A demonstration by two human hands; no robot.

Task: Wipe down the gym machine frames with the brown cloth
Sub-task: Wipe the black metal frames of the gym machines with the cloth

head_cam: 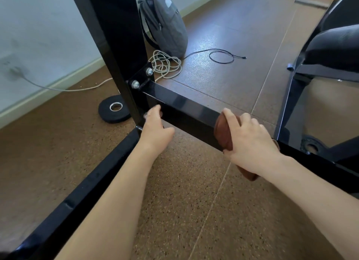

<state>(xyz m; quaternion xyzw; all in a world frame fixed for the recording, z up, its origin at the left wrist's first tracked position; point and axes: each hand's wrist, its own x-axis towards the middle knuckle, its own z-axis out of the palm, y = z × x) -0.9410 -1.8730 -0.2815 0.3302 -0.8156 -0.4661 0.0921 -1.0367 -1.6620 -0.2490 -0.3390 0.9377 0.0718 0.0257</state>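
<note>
A glossy black crossbar (182,108) of the gym machine frame runs from a bolted upright post (118,46) toward the right. My right hand (250,141) holds the brown cloth (223,131) against the near side of the crossbar, fingers curled over the bar's top edge. The cloth's tail shows under my wrist. My left hand (155,127) grips the frame at the joint where crossbar meets post, fingers curled around the bar's underside. A low black base rail (77,197) runs from that joint toward the lower left.
A black weight plate (114,109) lies on the brown speckled floor behind the post. A grey backpack (165,23) leans near the wall, with a coiled white rope (167,65) and a thin black cable (221,56) beside it. A padded bench (334,46) stands at right.
</note>
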